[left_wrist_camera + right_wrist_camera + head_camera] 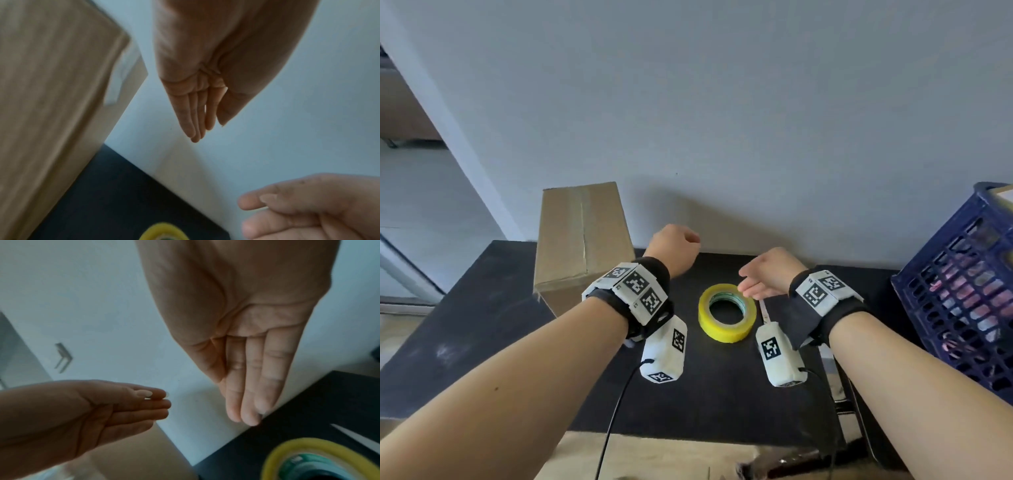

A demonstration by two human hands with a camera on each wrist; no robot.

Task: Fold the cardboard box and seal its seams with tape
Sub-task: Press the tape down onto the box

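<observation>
A closed cardboard box (582,240) stands at the back left of the black table (482,325), with clear tape along its top seam. A yellow tape roll (727,312) lies flat in the middle of the table. My left hand (674,246) hovers just right of the box with straight fingers and holds nothing. My right hand (767,274) hangs above the roll's far right edge, fingers straight and empty. The left wrist view shows the left hand (195,113) beside the box (51,97). The right wrist view shows the right hand (246,386) over the roll (318,459).
A dark blue plastic crate (962,291) stands at the table's right end. A thin white strip (765,308) lies just right of the roll. A shiny metal piece (839,387) runs toward the front right edge. Flat cardboard (654,459) shows below the front edge. A grey wall is close behind.
</observation>
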